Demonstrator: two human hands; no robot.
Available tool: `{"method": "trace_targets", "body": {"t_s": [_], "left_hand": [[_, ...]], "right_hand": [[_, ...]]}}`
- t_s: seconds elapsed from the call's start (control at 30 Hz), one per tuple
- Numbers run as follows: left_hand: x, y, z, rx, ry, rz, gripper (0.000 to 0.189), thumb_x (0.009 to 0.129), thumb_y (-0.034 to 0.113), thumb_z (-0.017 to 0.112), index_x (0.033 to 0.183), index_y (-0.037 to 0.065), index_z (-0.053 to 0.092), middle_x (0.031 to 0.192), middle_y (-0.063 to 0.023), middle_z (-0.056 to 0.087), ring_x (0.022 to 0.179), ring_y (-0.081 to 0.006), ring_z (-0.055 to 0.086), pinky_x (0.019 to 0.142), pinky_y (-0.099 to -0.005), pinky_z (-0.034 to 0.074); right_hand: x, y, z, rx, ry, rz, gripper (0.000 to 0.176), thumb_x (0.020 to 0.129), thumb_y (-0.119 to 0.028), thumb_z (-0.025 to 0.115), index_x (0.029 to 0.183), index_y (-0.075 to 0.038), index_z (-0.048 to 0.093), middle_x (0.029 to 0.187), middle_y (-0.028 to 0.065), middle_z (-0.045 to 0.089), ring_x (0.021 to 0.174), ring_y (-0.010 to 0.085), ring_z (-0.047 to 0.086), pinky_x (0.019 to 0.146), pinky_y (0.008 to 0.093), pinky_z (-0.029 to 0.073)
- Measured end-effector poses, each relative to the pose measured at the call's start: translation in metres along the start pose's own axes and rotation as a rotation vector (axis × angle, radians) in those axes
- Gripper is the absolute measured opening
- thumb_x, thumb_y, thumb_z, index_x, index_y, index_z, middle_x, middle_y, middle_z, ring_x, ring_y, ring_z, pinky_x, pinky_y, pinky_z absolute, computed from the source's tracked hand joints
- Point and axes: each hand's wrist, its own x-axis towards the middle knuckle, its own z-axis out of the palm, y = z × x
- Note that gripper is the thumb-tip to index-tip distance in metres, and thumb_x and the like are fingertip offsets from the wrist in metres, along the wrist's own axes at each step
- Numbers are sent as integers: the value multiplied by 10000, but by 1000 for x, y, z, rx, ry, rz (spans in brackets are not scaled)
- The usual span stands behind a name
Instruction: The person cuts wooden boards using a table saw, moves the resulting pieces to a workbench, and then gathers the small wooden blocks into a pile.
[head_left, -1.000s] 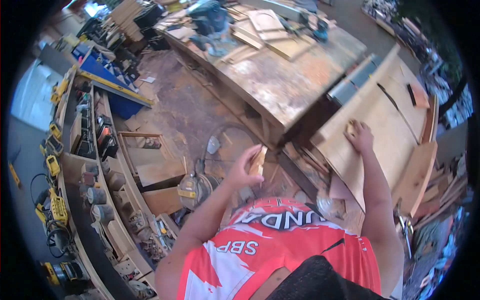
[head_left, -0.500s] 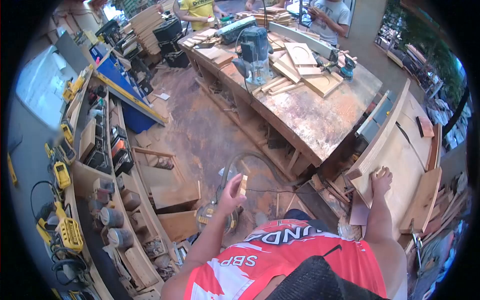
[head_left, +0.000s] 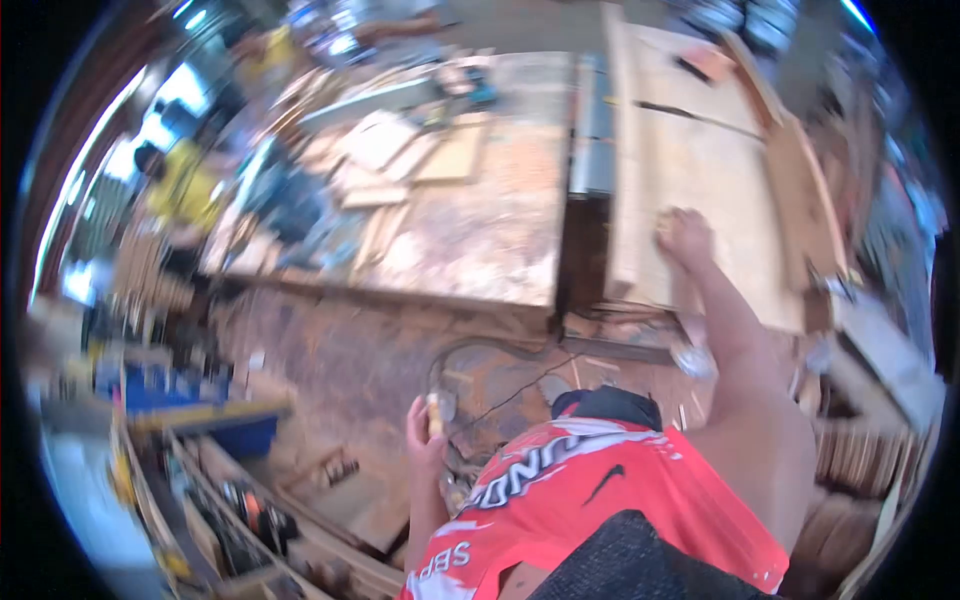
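My left hand [head_left: 426,452] is held up over the floor, its fingers closed around a small pale wood block [head_left: 435,414]. My right arm reaches out to the right, and my right hand [head_left: 690,238] rests on a broad pale wood panel [head_left: 715,170]. A small light piece of wood [head_left: 663,226] shows at the fingers of that hand, which look curled round it, though blur hides the exact grip. An upright wooden edge strip [head_left: 622,150] runs along the panel's left side.
A dusty workbench [head_left: 500,235] stands ahead, with stacked wood boards [head_left: 385,145] and a blurred power tool [head_left: 290,205] on it. Shelving [head_left: 210,500] is at lower left. A hose [head_left: 470,347] lies on the floor. A person in a yellow shirt [head_left: 185,190] is beyond the bench.
My view has swung to the right, so the bench and panel appear turned and farther left. Both hands keep their small wood pieces, and the right stays on the panel.
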Motion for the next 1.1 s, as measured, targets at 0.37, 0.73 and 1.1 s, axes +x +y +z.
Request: {"method": "trace_targets", "body": {"t_s": [0.37,0.73,1.1], "left_hand": [[122,49,47,43,-203,54,1161,683,569,842,1511,0,261,1364,-170,511,1233,-254,518,1041,-376,415],[154,74,91,132,-310,29,1202,648,619,842,1519,23,267,1384,-181,489,1240,-255,509,1030,-371,414],[156,77,103,48,-251,9,1216,635,619,844,1522,23,263,1355,-147,494,1250,-256,504,1022,-398,433]], "right_hand": [[-17,1,-8,266,39,-172,559,698,-333,761,1191,-168,554,1147,110,530,1099,294,549,909,451,422],[-8,24,-8,581,163,-52,555,735,-261,783,1202,-128,514,1152,109,542,1048,277,570,874,410,473],[31,49,20,2335,367,722,399,958,-372,539,1198,-56,497,1053,125,592,853,236,601,754,452,524]]}}
